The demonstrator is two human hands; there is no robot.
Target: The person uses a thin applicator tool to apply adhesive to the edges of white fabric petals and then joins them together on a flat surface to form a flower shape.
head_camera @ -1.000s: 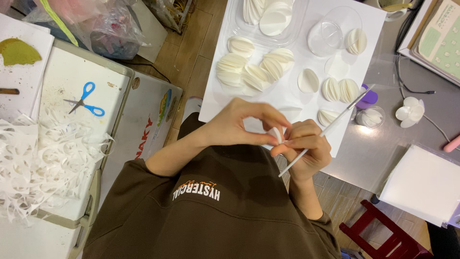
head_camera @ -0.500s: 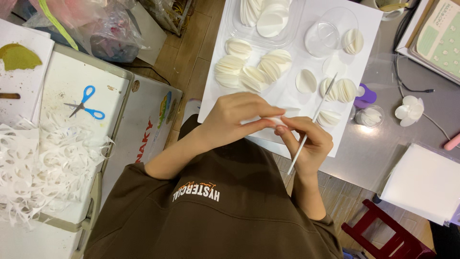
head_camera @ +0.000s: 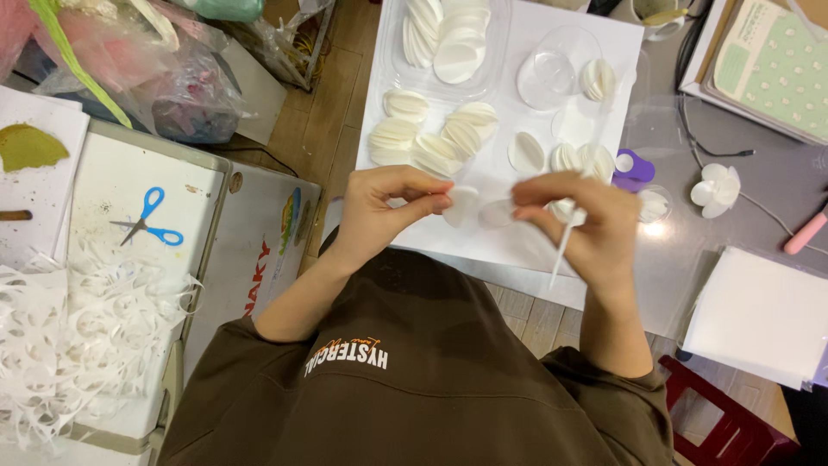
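Over the near edge of a white sheet (head_camera: 528, 99) covered with stacks of white oval paper petals (head_camera: 431, 142), my left hand (head_camera: 384, 207) pinches one round white petal (head_camera: 464, 205) by its edge. My right hand (head_camera: 580, 217) is a little to the right, closed around a thin white stick (head_camera: 561, 252) that points down toward my body. A second pale petal (head_camera: 497, 212) shows between the hands; I cannot tell whether my right fingers hold it or it lies on the sheet.
Left of me lie blue scissors (head_camera: 148, 220) on a white box and a heap of shredded white paper (head_camera: 78, 345). On the right are a clear plastic cup (head_camera: 548, 73), a purple punch (head_camera: 634, 168), a white paper flower (head_camera: 716, 188), a pink pen (head_camera: 806, 233) and stacked white sheets (head_camera: 759, 315).
My hands were pressed together around the petal and stick; they have drawn apart. The stick has swung from pointing up-right to pointing down.
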